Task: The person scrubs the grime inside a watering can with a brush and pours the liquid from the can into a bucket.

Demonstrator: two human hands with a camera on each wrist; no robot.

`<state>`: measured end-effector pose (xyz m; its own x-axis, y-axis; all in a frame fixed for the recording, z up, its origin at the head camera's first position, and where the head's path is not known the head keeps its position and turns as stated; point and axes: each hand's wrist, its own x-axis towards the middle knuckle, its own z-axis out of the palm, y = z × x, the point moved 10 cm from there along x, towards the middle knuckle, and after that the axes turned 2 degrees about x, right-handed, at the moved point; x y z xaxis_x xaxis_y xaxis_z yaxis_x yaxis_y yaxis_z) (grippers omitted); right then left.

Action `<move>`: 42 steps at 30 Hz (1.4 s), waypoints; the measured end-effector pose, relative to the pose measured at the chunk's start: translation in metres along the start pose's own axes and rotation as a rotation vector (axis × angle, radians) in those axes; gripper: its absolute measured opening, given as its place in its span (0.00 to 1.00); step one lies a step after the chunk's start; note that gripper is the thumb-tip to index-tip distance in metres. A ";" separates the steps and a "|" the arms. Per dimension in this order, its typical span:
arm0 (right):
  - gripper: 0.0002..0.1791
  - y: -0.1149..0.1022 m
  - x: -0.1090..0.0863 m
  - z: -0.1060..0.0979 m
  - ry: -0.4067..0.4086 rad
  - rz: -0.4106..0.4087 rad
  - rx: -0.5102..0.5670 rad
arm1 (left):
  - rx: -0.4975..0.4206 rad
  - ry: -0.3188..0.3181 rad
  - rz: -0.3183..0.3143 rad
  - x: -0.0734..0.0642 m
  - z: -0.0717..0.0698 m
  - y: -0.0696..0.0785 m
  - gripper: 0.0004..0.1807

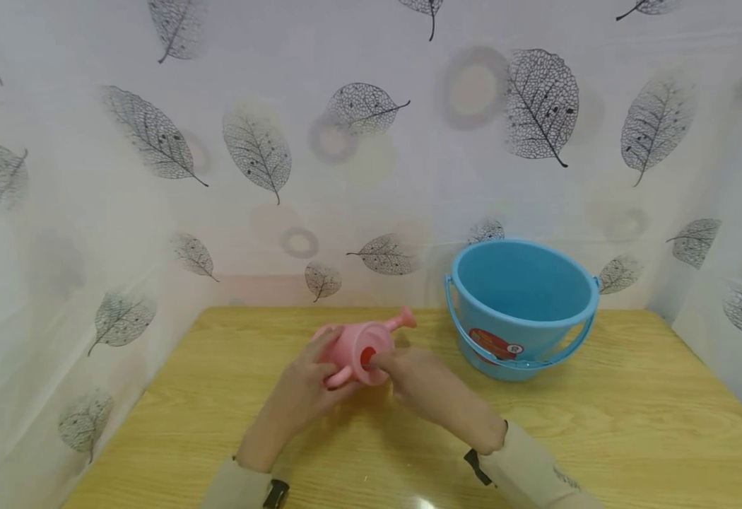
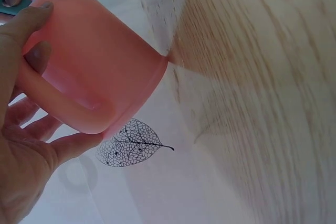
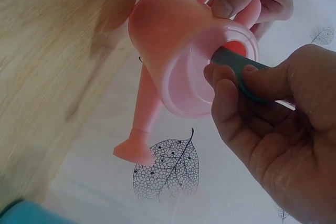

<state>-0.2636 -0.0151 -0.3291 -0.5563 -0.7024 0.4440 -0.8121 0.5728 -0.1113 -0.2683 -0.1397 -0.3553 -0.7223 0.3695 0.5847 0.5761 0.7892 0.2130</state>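
A pink watering can point(image 1: 345, 346) is tilted on its side just above the wooden table, its wide mouth facing the right hand. The left hand point(image 1: 301, 389) grips it at the handle point(image 2: 63, 103), with the thumb against the body. In the right wrist view, the right hand point(image 3: 278, 124) pinches a dark teal, smooth, handle-like piece point(image 3: 236, 64) whose far end reaches into the can's mouth. Something red point(image 3: 239, 50) shows inside the mouth; I cannot tell whether it is joined to the teal piece. The spout point(image 3: 147, 108) points away from both hands.
A light blue bucket point(image 1: 523, 314) with a blue handle and a red label stands to the right, near the table's back edge. The wooden table point(image 1: 638, 424) meets a pale curtain point(image 1: 371, 184) printed with dark leaves at the back and sides.
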 end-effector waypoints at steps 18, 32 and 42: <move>0.17 -0.002 0.002 0.004 -0.034 -0.003 -0.064 | -0.012 -0.013 -0.017 0.001 0.000 0.000 0.18; 0.16 0.013 0.001 -0.015 0.006 0.041 0.320 | -0.039 -0.001 -0.002 0.001 0.000 0.000 0.19; 0.15 0.014 -0.003 -0.026 0.055 0.026 0.317 | -0.030 -0.016 -0.020 0.001 -0.001 0.001 0.19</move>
<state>-0.2687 0.0056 -0.3089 -0.5742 -0.6602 0.4842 -0.8170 0.4240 -0.3907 -0.2678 -0.1390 -0.3542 -0.7395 0.3617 0.5677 0.5726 0.7815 0.2478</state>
